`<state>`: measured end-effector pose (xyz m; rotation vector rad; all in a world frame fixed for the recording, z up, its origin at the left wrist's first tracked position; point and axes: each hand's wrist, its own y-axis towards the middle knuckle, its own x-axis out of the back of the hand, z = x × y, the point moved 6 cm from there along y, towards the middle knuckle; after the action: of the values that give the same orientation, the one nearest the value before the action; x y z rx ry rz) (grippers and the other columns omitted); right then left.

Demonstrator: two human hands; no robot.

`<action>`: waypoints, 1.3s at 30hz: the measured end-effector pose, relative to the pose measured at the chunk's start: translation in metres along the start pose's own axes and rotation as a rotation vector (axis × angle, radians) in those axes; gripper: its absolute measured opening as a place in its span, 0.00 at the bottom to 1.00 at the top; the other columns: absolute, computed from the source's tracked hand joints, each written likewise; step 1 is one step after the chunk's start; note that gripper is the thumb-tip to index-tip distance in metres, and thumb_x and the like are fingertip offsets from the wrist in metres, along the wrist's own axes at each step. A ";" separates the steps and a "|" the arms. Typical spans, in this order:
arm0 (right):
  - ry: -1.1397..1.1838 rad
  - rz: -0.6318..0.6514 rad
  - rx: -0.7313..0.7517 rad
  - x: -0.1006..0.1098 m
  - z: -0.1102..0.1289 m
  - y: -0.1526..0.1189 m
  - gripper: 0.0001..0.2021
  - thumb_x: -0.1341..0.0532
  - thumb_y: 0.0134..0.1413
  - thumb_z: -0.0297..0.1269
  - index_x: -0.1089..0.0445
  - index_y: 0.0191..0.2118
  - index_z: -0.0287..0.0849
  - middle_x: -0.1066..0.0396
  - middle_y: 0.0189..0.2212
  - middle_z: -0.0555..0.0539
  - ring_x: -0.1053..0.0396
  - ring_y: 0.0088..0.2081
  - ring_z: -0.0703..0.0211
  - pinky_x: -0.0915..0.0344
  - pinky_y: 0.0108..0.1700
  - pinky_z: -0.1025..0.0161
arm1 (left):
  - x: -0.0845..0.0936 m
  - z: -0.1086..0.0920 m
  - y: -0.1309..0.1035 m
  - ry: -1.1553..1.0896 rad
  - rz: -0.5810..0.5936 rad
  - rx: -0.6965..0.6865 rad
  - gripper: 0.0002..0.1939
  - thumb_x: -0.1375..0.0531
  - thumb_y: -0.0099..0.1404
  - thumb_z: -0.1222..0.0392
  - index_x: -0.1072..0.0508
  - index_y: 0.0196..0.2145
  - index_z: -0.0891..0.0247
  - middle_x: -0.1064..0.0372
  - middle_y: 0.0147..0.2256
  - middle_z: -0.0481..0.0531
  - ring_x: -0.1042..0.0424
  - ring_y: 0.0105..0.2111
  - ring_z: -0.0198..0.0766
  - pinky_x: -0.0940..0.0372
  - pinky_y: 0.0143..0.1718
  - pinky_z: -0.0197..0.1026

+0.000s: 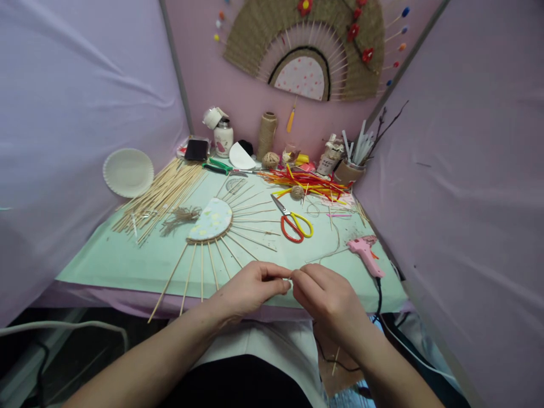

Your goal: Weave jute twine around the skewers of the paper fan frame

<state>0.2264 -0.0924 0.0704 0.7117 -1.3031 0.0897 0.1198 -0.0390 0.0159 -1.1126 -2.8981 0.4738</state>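
Mint-green tabletop [106, 263] beneath, left hand [255, 283] and right hand [325, 292] meet, fingers [276, 271] pinching something tiny [290, 278].

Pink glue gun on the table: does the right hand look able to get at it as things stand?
Probably yes: the pink glue gun lies just right of the right hand, its handle uncovered. That hand seems busy at the left hand's fingertips, though, and may need freeing first.
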 end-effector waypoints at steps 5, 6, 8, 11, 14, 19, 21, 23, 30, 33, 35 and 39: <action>0.116 -0.145 -0.147 -0.008 -0.006 -0.006 0.10 0.47 0.59 0.26 0.35 0.27 0.43 0.36 0.23 0.50 0.39 0.26 0.63 0.44 0.30 0.65 | -0.007 -0.008 0.001 -0.007 0.025 -0.062 0.13 0.40 0.56 0.62 0.20 0.39 0.60 0.23 0.37 0.51 0.30 0.40 0.40 0.40 0.44 0.40; 0.135 -0.171 -0.187 -0.009 -0.010 -0.007 0.10 0.46 0.58 0.26 0.35 0.27 0.43 0.36 0.23 0.50 0.39 0.26 0.63 0.44 0.30 0.65 | -0.008 -0.008 0.001 -0.016 0.024 -0.067 0.13 0.40 0.56 0.62 0.20 0.38 0.60 0.23 0.37 0.51 0.30 0.39 0.40 0.40 0.43 0.40; 0.133 -0.246 -0.292 -0.008 -0.023 -0.012 0.09 0.46 0.57 0.27 0.36 0.27 0.43 0.36 0.22 0.51 0.38 0.26 0.63 0.43 0.30 0.65 | -0.008 -0.003 0.000 -0.036 0.000 -0.023 0.14 0.39 0.54 0.63 0.20 0.39 0.61 0.24 0.35 0.51 0.31 0.35 0.38 0.40 0.38 0.38; 0.153 -0.388 -0.525 -0.001 -0.054 -0.027 0.06 0.44 0.56 0.29 0.36 0.29 0.43 0.36 0.23 0.52 0.38 0.25 0.63 0.41 0.31 0.65 | -0.006 0.011 -0.006 -0.111 -0.082 0.138 0.18 0.39 0.51 0.63 0.20 0.41 0.62 0.28 0.27 0.49 0.39 0.25 0.32 0.45 0.29 0.36; 0.339 -0.393 -0.694 0.002 -0.078 -0.049 0.06 0.46 0.58 0.33 0.37 0.30 0.43 0.36 0.24 0.52 0.38 0.25 0.63 0.40 0.30 0.66 | -0.007 0.014 -0.009 -0.222 -0.107 0.198 0.20 0.38 0.50 0.63 0.21 0.42 0.65 0.33 0.23 0.47 0.46 0.23 0.29 0.50 0.26 0.35; 0.564 -0.055 -0.744 0.005 -0.078 -0.083 0.15 0.54 0.65 0.39 0.40 0.27 0.44 0.40 0.21 0.53 0.41 0.23 0.63 0.42 0.26 0.66 | -0.012 0.009 -0.009 -0.277 -0.057 0.183 0.20 0.37 0.51 0.61 0.21 0.44 0.64 0.38 0.21 0.45 0.48 0.22 0.29 0.53 0.25 0.36; 0.569 0.094 -0.731 0.004 -0.072 -0.100 0.16 0.54 0.65 0.41 0.41 0.26 0.44 0.41 0.20 0.53 0.42 0.22 0.63 0.42 0.25 0.66 | -0.012 0.009 -0.009 -0.274 -0.048 0.175 0.21 0.37 0.51 0.61 0.22 0.44 0.63 0.38 0.22 0.45 0.49 0.23 0.29 0.54 0.25 0.36; 0.531 0.164 -0.733 0.001 -0.068 -0.117 0.18 0.53 0.65 0.42 0.42 0.24 0.44 0.41 0.19 0.53 0.42 0.21 0.63 0.42 0.24 0.67 | -0.012 0.010 -0.009 -0.273 -0.048 0.168 0.21 0.37 0.51 0.61 0.22 0.45 0.63 0.38 0.23 0.45 0.49 0.23 0.29 0.54 0.26 0.36; 0.534 0.122 -0.748 -0.018 -0.058 -0.140 0.06 0.41 0.57 0.38 0.30 0.31 0.44 0.28 0.26 0.49 0.31 0.28 0.59 0.33 0.31 0.64 | -0.017 0.014 -0.005 -0.233 -0.048 0.155 0.25 0.36 0.52 0.57 0.24 0.49 0.63 0.44 0.22 0.43 0.50 0.23 0.29 0.56 0.25 0.36; 0.641 0.016 -0.786 -0.014 -0.054 -0.117 0.08 0.42 0.58 0.38 0.28 0.40 0.44 0.25 0.35 0.45 0.28 0.36 0.56 0.31 0.39 0.61 | -0.028 0.017 -0.003 -0.157 -0.009 0.128 0.24 0.37 0.55 0.56 0.25 0.50 0.61 0.42 0.23 0.43 0.48 0.24 0.29 0.53 0.27 0.35; 0.744 -0.044 -0.811 -0.014 -0.053 -0.094 0.09 0.43 0.59 0.39 0.27 0.37 0.43 0.26 0.33 0.46 0.29 0.35 0.57 0.32 0.38 0.63 | -0.037 0.019 -0.002 -0.085 0.017 0.085 0.21 0.38 0.56 0.57 0.25 0.49 0.61 0.40 0.25 0.44 0.45 0.25 0.31 0.49 0.29 0.36; 0.969 -0.129 -0.757 -0.019 -0.048 -0.053 0.08 0.42 0.57 0.39 0.29 0.32 0.41 0.29 0.28 0.49 0.32 0.31 0.61 0.34 0.35 0.65 | -0.042 0.024 0.000 0.045 0.001 0.005 0.17 0.38 0.57 0.57 0.24 0.45 0.64 0.35 0.27 0.47 0.40 0.29 0.33 0.44 0.34 0.37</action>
<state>0.2851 -0.1028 0.0261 0.0405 -0.2892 -0.1497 0.1489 -0.0731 -0.0021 -1.1092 -2.8567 0.4490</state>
